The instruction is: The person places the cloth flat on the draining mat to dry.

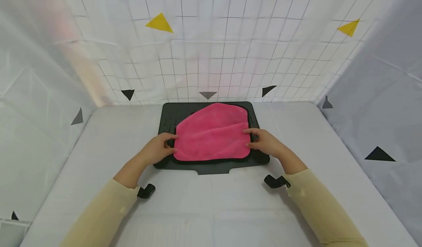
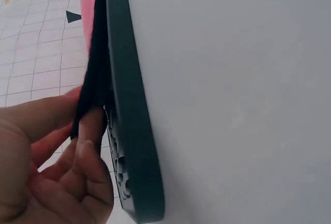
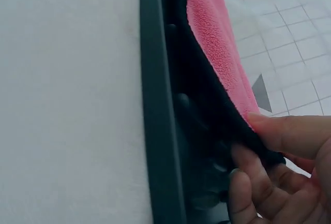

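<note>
A pink plush cloth (image 1: 212, 141) with a black border lies over a dark ridged tray (image 1: 168, 111), its far left corner angled inward and a crease across its middle. At the cloth's left edge, my left hand (image 1: 158, 148) pinches the border between thumb and fingers. My right hand (image 1: 265, 142) pinches the opposite edge the same way. Close up in the left wrist view, the black border (image 2: 93, 87) is raised a little off the tray's rim (image 2: 137, 131). In the right wrist view, fingers curl beneath the cloth (image 3: 220, 43), with the thumb on top.
The tray sits on a white table (image 1: 211, 210) near its back edge. Behind stands a white gridded curtain (image 1: 204, 49) with yellow and black triangles, and plain sheets (image 1: 372, 104) hang at the sides. Black wrist camera mounts (image 1: 275, 182) stick out from both sleeves.
</note>
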Motion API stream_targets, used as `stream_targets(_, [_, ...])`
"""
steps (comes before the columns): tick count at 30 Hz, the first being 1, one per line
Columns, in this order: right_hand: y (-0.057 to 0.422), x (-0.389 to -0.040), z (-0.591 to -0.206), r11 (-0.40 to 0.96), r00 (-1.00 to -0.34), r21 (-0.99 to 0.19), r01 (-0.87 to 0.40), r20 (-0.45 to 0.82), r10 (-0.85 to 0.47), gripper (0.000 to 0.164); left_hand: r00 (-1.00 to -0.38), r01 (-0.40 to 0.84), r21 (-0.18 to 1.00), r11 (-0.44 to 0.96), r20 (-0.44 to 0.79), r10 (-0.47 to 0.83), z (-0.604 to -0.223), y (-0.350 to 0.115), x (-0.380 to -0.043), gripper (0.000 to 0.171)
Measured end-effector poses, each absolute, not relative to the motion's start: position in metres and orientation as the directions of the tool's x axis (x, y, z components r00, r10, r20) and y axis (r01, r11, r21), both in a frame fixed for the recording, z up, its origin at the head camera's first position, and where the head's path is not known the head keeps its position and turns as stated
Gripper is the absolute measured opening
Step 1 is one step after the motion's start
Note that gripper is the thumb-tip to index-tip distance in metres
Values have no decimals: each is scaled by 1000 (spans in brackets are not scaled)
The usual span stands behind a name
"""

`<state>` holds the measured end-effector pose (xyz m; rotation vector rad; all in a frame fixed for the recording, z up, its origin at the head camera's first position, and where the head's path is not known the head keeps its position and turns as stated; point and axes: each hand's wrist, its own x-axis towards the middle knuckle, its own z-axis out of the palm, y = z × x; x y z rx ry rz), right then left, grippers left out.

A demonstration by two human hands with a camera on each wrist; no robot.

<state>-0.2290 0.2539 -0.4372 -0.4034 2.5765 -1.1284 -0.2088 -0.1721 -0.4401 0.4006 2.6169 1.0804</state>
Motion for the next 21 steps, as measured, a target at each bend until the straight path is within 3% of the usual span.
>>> stream_targets(8, [261,-228,-436,673,-910,-727,-138,-175,-376,63,-941,137,743,655,-109,320,-441,-168,-194,56])
stream_targets(13, [261,-225,-439,720,-896,-671,-178,-192,-400,66,-929,160,698,698,-132,345,-441,-162,-188,57])
stream_targets(21, [267,-228,-434,701,-884,-691,-177,-201,-421,73,-901,161,698,698,-184,392,-440,-164,-200,63])
